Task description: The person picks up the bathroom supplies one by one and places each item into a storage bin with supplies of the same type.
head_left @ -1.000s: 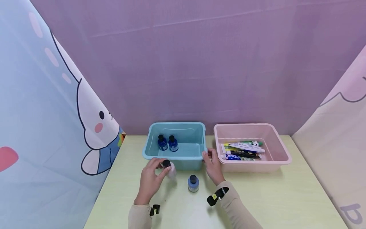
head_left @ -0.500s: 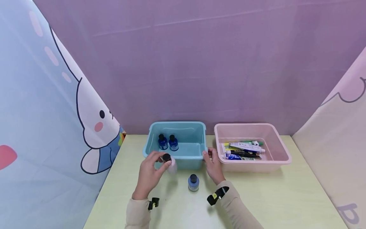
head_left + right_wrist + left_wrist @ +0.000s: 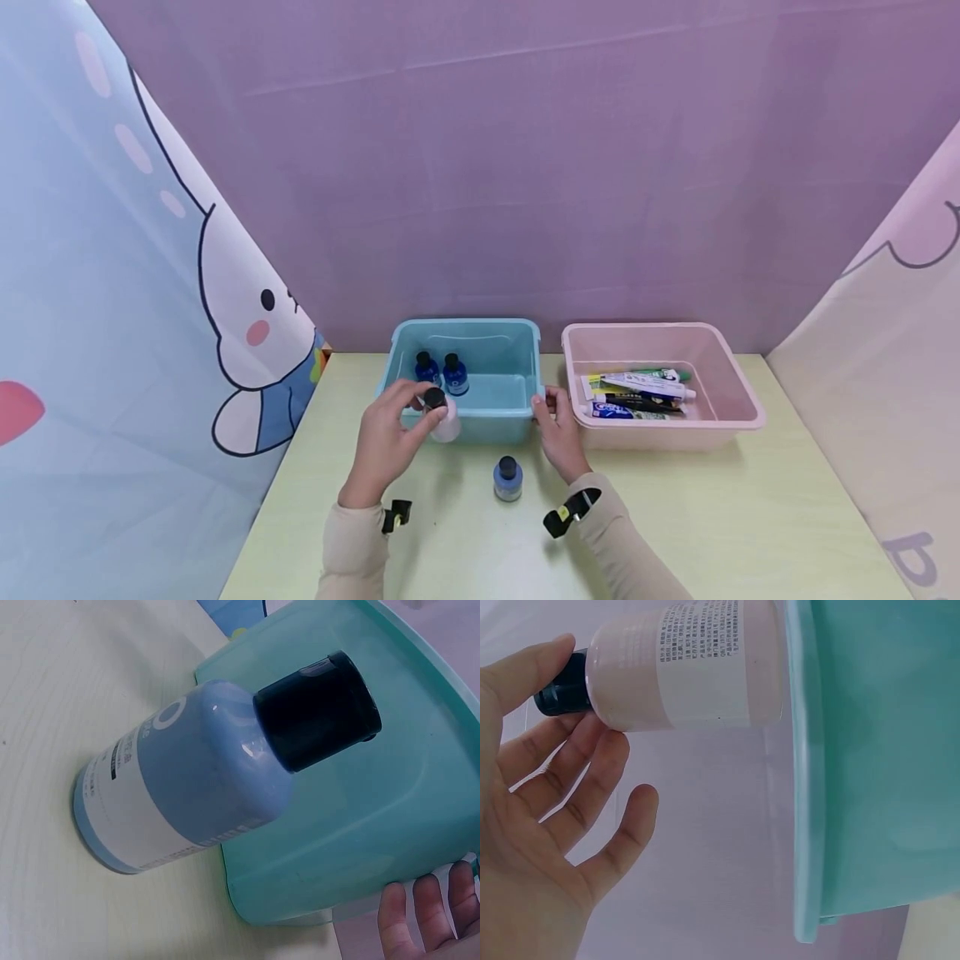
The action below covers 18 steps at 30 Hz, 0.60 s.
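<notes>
My left hand pinches the black cap of a pale pink bottle between thumb and fingers. The bottle is raised just in front of the teal bin, its base close to the rim in the left wrist view. At the bin's front right corner, my right hand grips the rim. Two dark blue bottles with black caps stand inside the bin at its left. A lighter blue bottle with a white label stands upright on the table between my forearms.
Right of the teal bin sits a pink bin holding several toothpaste tubes. Behind both bins rises a purple cloth backdrop. Printed cloths hang at the left and right edges of the pale table.
The left hand has raised the pink bottle from low in front of the teal bin to its front rim. My right hand stays on the bin's corner.
</notes>
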### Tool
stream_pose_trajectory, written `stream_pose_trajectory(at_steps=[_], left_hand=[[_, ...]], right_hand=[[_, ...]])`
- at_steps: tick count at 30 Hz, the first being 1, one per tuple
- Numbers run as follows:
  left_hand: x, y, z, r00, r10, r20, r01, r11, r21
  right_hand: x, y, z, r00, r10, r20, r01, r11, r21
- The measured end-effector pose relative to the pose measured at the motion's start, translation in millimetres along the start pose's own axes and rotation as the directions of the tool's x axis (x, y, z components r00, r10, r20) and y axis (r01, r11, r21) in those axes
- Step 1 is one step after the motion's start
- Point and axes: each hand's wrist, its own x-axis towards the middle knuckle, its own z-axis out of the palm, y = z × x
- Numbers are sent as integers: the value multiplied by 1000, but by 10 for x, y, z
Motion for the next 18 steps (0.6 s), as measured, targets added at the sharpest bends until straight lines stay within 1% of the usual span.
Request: stream_pose_trajectory(at_steps=[6,15,18], left_hand=[[97,-8,-17,1000,25,19,-26,999,40],[259,23,-46,997,-12,79,8,999,47],[311,19,-42,994,-21,111,15,998,57]], right_hand=[[5,3,-1,1000,1,1,-1,1000,9],[6,-10,-15,1000,10,8,-10,1000,14],[-41,-152,-34,998,48,34,-49,999,14]])
